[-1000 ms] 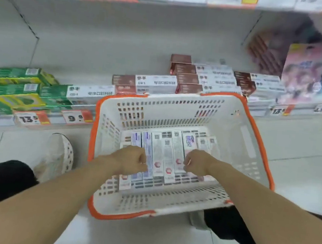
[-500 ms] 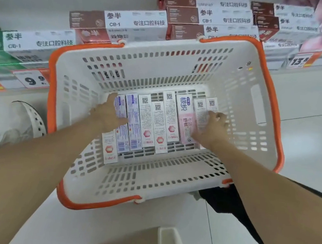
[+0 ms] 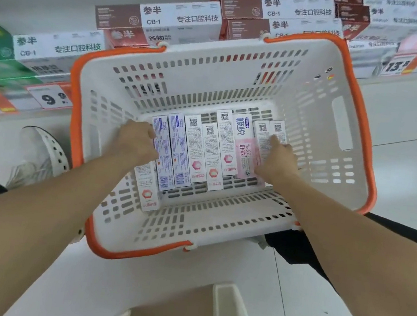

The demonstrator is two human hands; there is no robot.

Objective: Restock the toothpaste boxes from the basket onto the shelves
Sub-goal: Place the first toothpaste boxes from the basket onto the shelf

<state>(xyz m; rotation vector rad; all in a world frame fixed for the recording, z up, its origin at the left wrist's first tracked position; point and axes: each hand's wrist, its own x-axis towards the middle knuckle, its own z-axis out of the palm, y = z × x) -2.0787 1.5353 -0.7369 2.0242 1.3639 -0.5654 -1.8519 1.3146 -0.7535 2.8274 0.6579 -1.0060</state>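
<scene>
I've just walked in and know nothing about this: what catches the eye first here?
A white basket with an orange rim fills the middle, a row of toothpaste boxes lying flat on its floor. The left hand and right hand flank the row's ends. Behind stands a shelf of brown-and-white boxes.

Both forearms are bare, with no sleeves in view. Black trousers (image 3: 296, 248) cover the legs, and a white perforated shoe (image 3: 44, 154) with laces is worn.

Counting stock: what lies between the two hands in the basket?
Head view: a row of toothpaste boxes lying flat between left hand and right hand.
</scene>
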